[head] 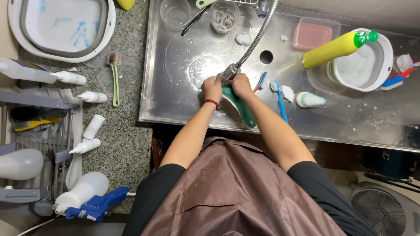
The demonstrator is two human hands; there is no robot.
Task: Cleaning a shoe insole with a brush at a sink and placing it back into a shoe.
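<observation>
Steel sink basin (175, 100) fills our view; just under the flexible metal spray head (230, 73), our left hand (212, 88) and right hand (242, 85) clamp the green shoe insole (238, 107). We'd best grip firmly, turning it under the water.

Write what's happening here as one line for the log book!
left hand: holds green insole | right hand: holds same insole | sprayer head: just above insole | sink: wet, soapy | blue brush: lying right of hands
</observation>
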